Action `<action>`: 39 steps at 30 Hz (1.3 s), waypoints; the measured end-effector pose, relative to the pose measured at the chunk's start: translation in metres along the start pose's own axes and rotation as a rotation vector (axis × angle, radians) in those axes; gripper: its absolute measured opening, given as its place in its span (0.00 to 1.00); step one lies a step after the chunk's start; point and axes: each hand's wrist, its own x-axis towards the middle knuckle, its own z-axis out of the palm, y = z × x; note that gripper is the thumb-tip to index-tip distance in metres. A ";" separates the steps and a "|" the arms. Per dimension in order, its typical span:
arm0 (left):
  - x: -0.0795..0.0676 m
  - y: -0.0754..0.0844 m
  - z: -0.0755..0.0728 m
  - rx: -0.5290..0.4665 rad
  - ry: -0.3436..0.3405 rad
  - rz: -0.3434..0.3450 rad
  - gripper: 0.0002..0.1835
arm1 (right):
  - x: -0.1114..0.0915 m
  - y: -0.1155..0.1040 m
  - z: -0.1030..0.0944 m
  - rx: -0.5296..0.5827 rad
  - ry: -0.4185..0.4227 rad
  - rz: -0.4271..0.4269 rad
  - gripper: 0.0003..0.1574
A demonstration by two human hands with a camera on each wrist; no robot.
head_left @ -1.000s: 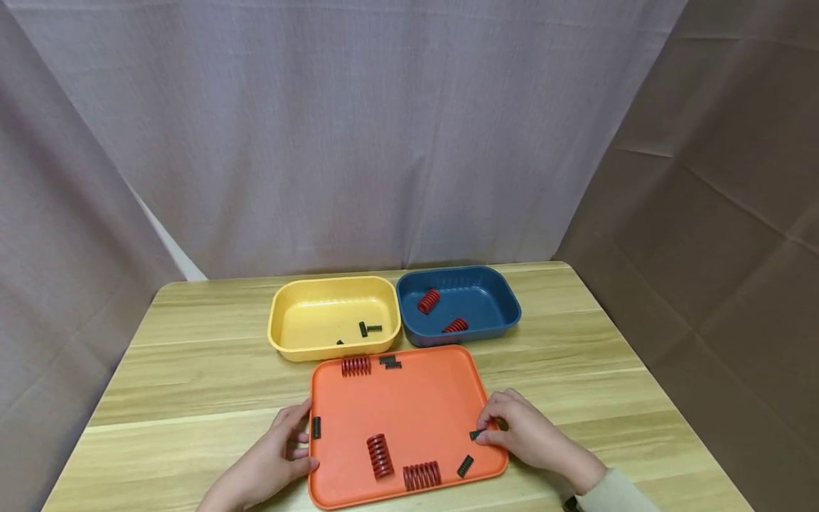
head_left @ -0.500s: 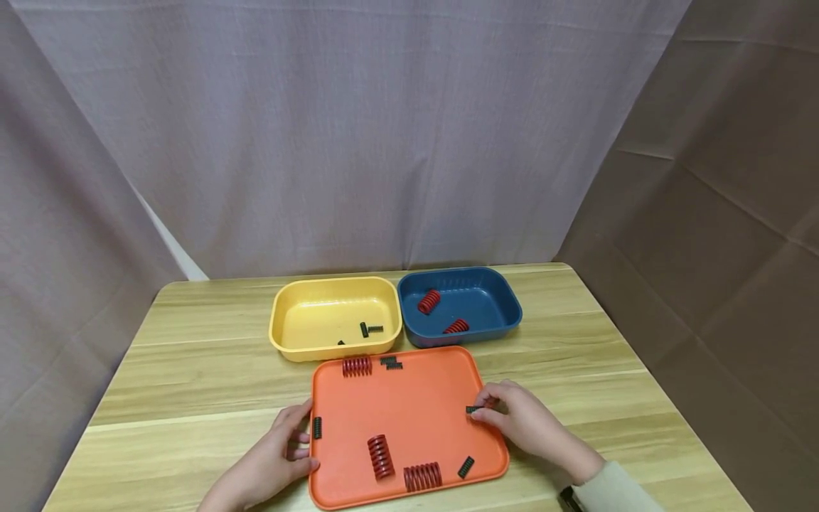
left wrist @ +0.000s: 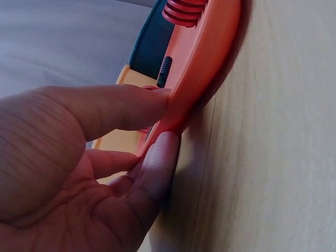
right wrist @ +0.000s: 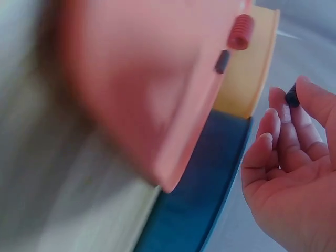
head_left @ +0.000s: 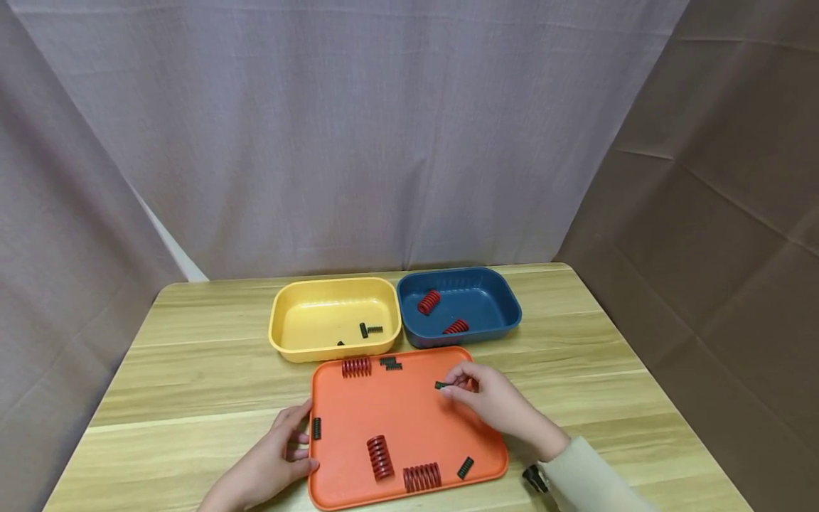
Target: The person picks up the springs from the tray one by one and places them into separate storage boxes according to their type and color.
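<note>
My right hand (head_left: 495, 402) pinches a small dark compression spring (head_left: 441, 385) between thumb and fingertips, over the right half of the orange tray (head_left: 416, 412). In the right wrist view, the dark spring (right wrist: 292, 96) sticks out past the thumb tip. My left hand (head_left: 271, 455) holds the tray's left edge, thumb and fingers at the rim (left wrist: 210, 58). Beside those fingers, a small dark spring (head_left: 316, 428) lies along the tray's left side. Large red springs (head_left: 380, 456) and other small dark springs (head_left: 465, 467) lie on the tray too.
Behind the tray stand a yellow bin (head_left: 307, 355) with several small dark springs and a blue bin (head_left: 493, 302) with two red springs, side by side. Wood-grained tabletop (head_left: 192, 370) surrounds them. Grey curtains (head_left: 358, 142) hang at the back and sides.
My right hand has carried the pinched dark spring from the tray's right edge up and to the left, inward over the tray. My left hand stays at the tray's left edge.
</note>
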 end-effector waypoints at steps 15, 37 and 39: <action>0.000 -0.002 0.001 -0.016 0.007 0.018 0.50 | 0.058 -0.043 0.039 0.206 0.153 -0.087 0.10; 0.000 0.002 0.002 -0.042 -0.001 0.006 0.50 | 0.144 -0.085 0.101 -0.011 0.333 -0.017 0.10; -0.001 0.003 0.001 -0.037 0.005 0.002 0.50 | 0.147 -0.085 0.105 -0.038 0.339 -0.010 0.10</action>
